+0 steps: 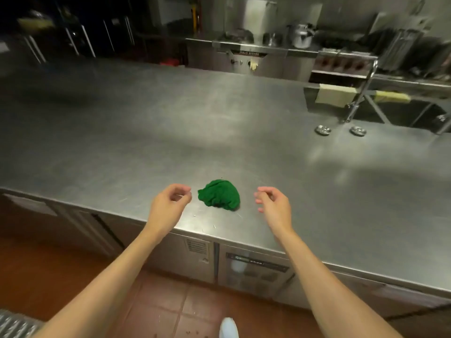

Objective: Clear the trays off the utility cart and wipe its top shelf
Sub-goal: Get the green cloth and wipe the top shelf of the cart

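Observation:
A crumpled green cloth (219, 196) lies on a wide stainless steel counter (170, 123), near its front edge. My left hand (168, 203) hovers just left of the cloth, fingers loosely curled and apart, holding nothing. My right hand (274, 203) hovers just right of the cloth, fingers also curled apart and empty. Neither hand touches the cloth. No utility cart or trays are in view.
A sink with a tall faucet (361, 93) and a draped yellowish cloth (334, 95) sits at the counter's far right. Cooking equipment and a metal kettle (302, 36) stand behind. Under-counter cabinet doors (253, 269) and a red tiled floor (156, 306) lie below.

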The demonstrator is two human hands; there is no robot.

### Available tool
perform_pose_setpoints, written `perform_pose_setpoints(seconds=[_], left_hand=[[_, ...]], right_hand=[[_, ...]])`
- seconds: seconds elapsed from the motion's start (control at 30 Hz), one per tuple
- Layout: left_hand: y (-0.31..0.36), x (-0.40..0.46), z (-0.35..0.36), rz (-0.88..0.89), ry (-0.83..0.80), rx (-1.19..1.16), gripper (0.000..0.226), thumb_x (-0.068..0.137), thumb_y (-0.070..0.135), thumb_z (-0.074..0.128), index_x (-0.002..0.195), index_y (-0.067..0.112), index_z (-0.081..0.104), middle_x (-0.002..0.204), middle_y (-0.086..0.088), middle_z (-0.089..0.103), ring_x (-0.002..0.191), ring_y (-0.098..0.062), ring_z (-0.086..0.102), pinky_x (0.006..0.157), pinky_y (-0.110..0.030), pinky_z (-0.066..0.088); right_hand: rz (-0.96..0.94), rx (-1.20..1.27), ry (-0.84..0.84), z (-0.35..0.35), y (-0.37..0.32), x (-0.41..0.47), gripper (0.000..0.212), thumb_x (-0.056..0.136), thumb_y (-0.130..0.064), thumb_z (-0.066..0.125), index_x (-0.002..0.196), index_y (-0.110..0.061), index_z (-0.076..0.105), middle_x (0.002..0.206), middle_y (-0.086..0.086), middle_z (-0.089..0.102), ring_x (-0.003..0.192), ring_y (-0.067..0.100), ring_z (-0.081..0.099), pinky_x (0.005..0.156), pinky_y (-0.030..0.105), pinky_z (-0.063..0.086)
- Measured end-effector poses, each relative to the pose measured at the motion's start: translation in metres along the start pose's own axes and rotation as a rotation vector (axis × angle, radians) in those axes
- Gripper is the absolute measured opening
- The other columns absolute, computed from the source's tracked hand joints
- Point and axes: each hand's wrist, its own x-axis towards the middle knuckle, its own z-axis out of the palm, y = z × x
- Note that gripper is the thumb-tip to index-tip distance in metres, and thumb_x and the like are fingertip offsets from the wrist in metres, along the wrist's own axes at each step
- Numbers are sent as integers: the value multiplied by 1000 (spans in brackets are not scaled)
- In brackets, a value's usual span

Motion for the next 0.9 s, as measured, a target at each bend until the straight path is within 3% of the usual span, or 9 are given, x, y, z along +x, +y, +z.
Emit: perform_pose_setpoints(seconds=[0.1,0.2,0.4,0.5,0.57,0.63,0.7,0.8,0.9], left_hand=[[-28,62,22,-45,-49,130,16,84,14,68,94,26,65,96,6,68,86,-17,65,83,-43,55],[-57,106,39,-58,-134,281,33,80,16,72,110,25,61,110,6,63,93,-16,63,80,-35,52],[-103,177,76,37,-409,526,83,71,24,80,143,24,38,142,-6,43,124,-25,44,100,-38,42],[-118,208,98,69,-568,602,106,64,30,84,151,21,23,149,-6,38,132,-26,33,106,-36,35],[-128,218,112,122,-656,632,111,60,34,85,151,20,21,148,-3,39,130,-25,34,107,-33,34],[-139,220,121,212,-685,728,111,60,42,81,150,22,21,146,-1,40,124,-26,37,104,-36,38],[-147,220,127,272,-655,789,102,62,45,77,148,22,27,136,-6,44,116,-27,40,96,-39,44],[-147,229,124,164,-661,700,78,63,31,76,135,20,46,114,-8,53,104,-24,49,85,-32,47],[-142,239,101,80,-622,677,60,59,28,76,115,17,58,101,-6,63,90,-22,57,72,-28,45]], right_hand=[[65,-166,-113,28,27,60,14,88,-13,62,100,-19,65,94,4,66,92,23,63,87,41,51],[121,-409,-239,50,47,101,39,86,-17,66,124,-11,59,113,5,63,107,23,61,89,30,44],[51,-828,-517,91,81,161,88,80,-28,72,152,-23,22,150,11,32,135,31,35,109,40,36],[10,-1009,-610,109,92,183,112,73,-37,79,155,-29,3,158,11,17,140,34,26,112,46,32],[-3,-1091,-672,122,98,188,120,69,-39,82,155,-29,-2,156,11,18,137,34,27,110,45,34],[-26,-1162,-670,135,103,187,118,69,-37,82,155,-26,2,147,10,29,127,33,33,104,45,40],[-53,-1187,-601,145,107,183,102,74,-27,77,153,-23,13,136,12,38,117,33,38,98,43,44],[18,-1106,-555,157,102,182,74,77,-16,68,141,-24,32,121,12,47,109,32,47,92,40,47],[81,-989,-610,175,82,188,69,71,-25,71,133,-27,42,113,9,54,102,30,55,86,39,50]])
